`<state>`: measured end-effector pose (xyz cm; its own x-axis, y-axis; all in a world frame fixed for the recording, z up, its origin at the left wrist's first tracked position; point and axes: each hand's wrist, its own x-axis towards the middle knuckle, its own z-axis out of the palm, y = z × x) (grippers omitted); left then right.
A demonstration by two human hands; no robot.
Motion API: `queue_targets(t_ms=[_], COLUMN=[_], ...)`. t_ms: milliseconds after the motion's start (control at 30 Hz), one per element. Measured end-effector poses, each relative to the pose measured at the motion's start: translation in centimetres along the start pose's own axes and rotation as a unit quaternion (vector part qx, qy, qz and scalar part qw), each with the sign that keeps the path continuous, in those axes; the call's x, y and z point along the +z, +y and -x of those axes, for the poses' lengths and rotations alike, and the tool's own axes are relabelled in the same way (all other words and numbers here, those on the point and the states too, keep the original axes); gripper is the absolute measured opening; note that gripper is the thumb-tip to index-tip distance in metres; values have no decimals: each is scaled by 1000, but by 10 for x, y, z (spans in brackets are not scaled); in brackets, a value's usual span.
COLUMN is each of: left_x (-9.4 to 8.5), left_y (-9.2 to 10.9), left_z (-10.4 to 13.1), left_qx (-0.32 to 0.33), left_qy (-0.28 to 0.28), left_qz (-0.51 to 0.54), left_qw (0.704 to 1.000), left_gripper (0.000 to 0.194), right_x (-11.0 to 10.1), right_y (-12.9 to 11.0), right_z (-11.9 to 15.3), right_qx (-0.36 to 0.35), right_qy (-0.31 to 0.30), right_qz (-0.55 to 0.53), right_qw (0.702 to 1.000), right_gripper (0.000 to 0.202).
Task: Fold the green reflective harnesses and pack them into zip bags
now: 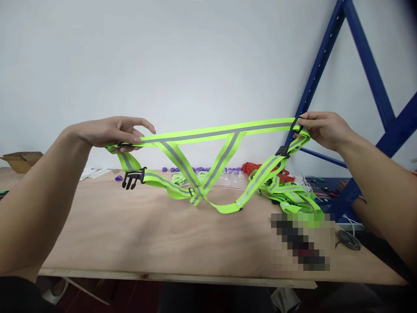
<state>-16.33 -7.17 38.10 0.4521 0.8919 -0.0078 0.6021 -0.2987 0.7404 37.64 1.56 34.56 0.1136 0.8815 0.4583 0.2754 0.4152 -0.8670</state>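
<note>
A neon-green reflective harness [224, 132] with grey stripes is stretched in the air above the table, its top strap nearly level. My left hand [119, 130] grips the strap's left end between thumb and fingers, the index finger reaching out. My right hand [321, 126] pinches the other end by a black slider [297, 124]. Two straps form a V below and meet at a lower strap. A black buckle [134, 177] with exposed prongs hangs beneath my left hand, and another black buckle piece [282, 151] sits on the strap below my right hand.
More green reflective straps [293, 195] lie heaped at the right beside red material [252, 168]. Small purple items [208, 169] line the table's back near clear plastic bags [231, 178]. A cardboard box [22, 161] stands far left. Blue metal posts [371, 65] rise at right; a pixelated patch covers something dark.
</note>
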Motion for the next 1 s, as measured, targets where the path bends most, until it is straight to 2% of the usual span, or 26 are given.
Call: queue_targets(t_ms=[67,167,233,333,400,500,600,667,700,733,767,833,900,1000], left_x=[-3,-8,-13,-18,-18,-12,-7,-4,1,7,17,49,92,156], left_y=[0,-6,-17,-39,-51,-57,-45,-36,-34,-35,-41,-65,-103,-166], left_z=[-2,-4,-3,-8,-18,-43,-61,-63,-60,-56,-51,-39,-24,5], left_qx=[-57,-106,-125,-120,-111,-117,-83,-45,-27,-11,5,36,63,54], left_qy=[25,43,18,-31,-27,65,187,260,278,283,266,225,174,77], left_qz=[-36,-49,-19,16,-7,-94,-188,-231,-249,-266,-283,-316,-322,-301], left_qw=[997,992,992,992,993,986,961,937,927,921,922,921,929,949], left_gripper=[69,63,59,48,45,39,35,39,41,44,45,43,32,17], right_x=[-2,-6,-9,-10,-5,9,20,23,24,25,26,32,42,61], right_y=[-2,-2,2,17,31,48,50,48,49,53,61,89,131,193], right_z=[0,0,0,-2,-6,-17,-31,-34,-31,-25,-15,20,71,164], right_qx=[10,37,66,105,122,127,95,67,50,28,1,-65,-142,-238], right_qy=[-15,-45,-74,-133,-178,-209,-163,-127,-116,-114,-118,-131,-123,-166], right_qz=[-5,-8,-11,-5,18,84,107,95,99,117,148,233,289,290], right_qw=[1000,998,995,986,976,966,976,985,987,986,982,961,939,912], right_gripper=[20,22,23,16,10,13,12,7,5,4,2,5,9,19])
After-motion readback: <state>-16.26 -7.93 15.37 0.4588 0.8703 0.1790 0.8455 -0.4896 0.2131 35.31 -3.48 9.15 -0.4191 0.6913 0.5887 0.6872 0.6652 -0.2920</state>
